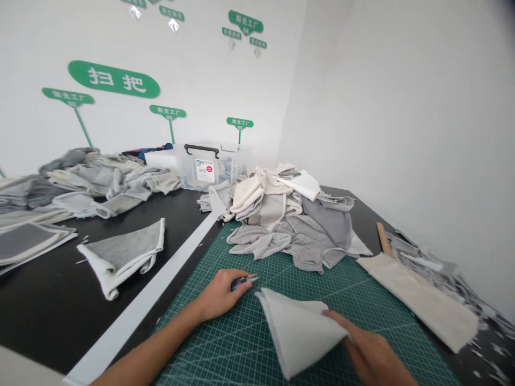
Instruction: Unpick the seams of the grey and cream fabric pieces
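My left hand [222,296] rests over the green cutting mat [237,343], its fingers wrapped round a small pair of thread snips [243,281] whose metal tips point right. A folded whitish cloth [300,327] is pinched at its right corner in my right hand [370,351] and hangs just above the mat. The cloth's left corner lies close to the snips without visibly touching them. Beyond both hands, a heap of grey and cream cloth pieces [306,230] covers the far part of the mat.
More grey cloths [108,182] are piled at the left, near a single folded cloth [129,252]. A clear plastic box [205,166] with a black handle stands by the wall. On the right lie a cream cloth strip [422,300], a wooden piece [384,239] and scraps [446,268].
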The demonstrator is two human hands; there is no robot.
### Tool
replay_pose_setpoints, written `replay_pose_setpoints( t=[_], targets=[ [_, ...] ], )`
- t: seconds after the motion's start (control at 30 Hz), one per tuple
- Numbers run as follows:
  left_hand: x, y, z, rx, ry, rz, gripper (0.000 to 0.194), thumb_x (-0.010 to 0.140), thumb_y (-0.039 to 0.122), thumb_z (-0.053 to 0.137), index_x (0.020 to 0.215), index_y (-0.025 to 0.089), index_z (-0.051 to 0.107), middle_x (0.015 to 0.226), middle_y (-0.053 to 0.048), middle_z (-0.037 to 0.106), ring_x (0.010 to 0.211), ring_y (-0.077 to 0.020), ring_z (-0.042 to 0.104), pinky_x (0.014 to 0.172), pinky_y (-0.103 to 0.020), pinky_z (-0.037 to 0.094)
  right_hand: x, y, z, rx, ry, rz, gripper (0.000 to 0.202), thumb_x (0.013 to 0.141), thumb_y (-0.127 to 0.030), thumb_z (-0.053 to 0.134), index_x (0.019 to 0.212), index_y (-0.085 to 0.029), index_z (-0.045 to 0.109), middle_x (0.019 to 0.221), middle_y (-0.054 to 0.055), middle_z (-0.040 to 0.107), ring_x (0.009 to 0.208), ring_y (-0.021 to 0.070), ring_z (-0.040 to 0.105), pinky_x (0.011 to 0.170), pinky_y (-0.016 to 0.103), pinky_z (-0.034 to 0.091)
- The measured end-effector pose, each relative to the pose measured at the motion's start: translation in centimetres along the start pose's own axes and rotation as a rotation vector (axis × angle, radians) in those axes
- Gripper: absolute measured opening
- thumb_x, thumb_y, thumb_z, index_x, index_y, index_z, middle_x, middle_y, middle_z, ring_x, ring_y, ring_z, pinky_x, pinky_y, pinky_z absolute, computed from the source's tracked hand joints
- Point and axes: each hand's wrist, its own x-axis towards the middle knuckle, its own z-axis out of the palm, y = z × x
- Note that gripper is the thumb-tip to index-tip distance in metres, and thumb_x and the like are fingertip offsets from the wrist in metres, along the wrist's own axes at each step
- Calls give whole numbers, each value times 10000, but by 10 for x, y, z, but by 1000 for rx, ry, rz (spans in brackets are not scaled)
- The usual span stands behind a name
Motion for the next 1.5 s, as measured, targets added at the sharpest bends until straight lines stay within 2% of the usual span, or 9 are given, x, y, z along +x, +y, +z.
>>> replay_pose_setpoints(
  t=[0.17,0.27,0.5,0.63,0.77,0.87,1.17,1.37,1.5],
  targets=[
    [1,-4,2,36,-1,36,304,929,384,467,901,173,683,796,-19,668,709,-161,586,685,-251,406,88,-24,-57,-31,238,287,294,924,-386,464,1035,-206,668,708,18,717,521,174,641,460,244,508],
    [0,-7,3,52,-22,49,291,915,400,490,917,183,683,812,-25,672,726,-173,597,686,-259,411,166,-56,-54,43,290,257,307,922,-407,479,932,-188,694,586,-2,644,526,170,610,483,242,485],
    [-4,-15,4,99,-40,37,293,895,451,504,935,214,671,864,-43,692,805,-230,631,700,-307,440,340,-138,58,362,241,-102,346,975,-304,392,1233,-189,591,1135,43,685,1030,231,645,903,354,494],
    [-2,-22,6,58,-11,122,232,884,335,506,1068,240,609,1050,-52,684,931,-251,625,755,-331,459,387,-189,137,410,98,-229,396,992,-278,334,1339,-154,479,1349,61,551,1235,184,521,1035,322,408],
    [-2,-27,6,90,-1,254,197,878,219,445,1010,219,592,1117,-55,667,1029,-242,589,860,-343,437,382,-221,190,298,-319,-453,410,969,-346,389,1340,-194,473,1376,80,524,1287,232,464,1107,473,294],
    [-4,-26,5,81,9,243,220,881,236,450,1054,214,585,1176,-63,644,1075,-244,573,910,-343,424,363,-221,191,324,-584,-496,541,923,-478,438,1374,-180,442,1426,133,456,1318,280,423,1093,536,286],
    [-6,-27,14,125,-32,37,311,868,477,511,916,214,672,877,-72,705,807,-275,660,703,-365,484,328,-102,82,282,-55,-194,335,924,-260,441,1205,-199,613,1224,72,641,1153,209,576,1028,398,416],
    [-5,-23,12,143,-33,49,296,872,463,515,939,222,674,873,-58,705,802,-258,659,709,-350,474,261,18,104,-53,-121,17,428,813,-319,583,1202,-144,605,1183,130,641,1092,270,595,953,420,455],
    [-4,-21,10,120,-29,49,266,875,438,528,918,223,679,849,-48,705,798,-242,655,715,-328,461,236,38,127,-76,-152,26,331,857,-290,532,1134,-141,636,1043,123,656,980,248,609,880,387,476]
  ],
)
